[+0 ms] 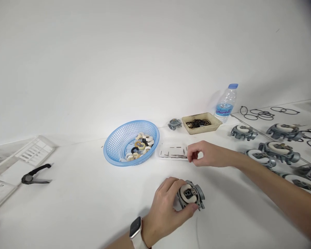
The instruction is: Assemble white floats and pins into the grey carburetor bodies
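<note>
Gripping metal part [189, 194] with left hand [168, 204] | curled right hand [204, 154] closed, nearer tray [164, 146], at right end | couldn't tell contents

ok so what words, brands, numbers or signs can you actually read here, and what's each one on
"mwell": purple lettering on the blue label of the plastic water bottle; the start of the word is unclear, and the smaller line above is too blurred.
Printed white sheet at left: rows of marks, too small to read.
Smartwatch on the left wrist: dark screen, nothing readable.
Carburetor in the left hand: no readable marking.
</note>
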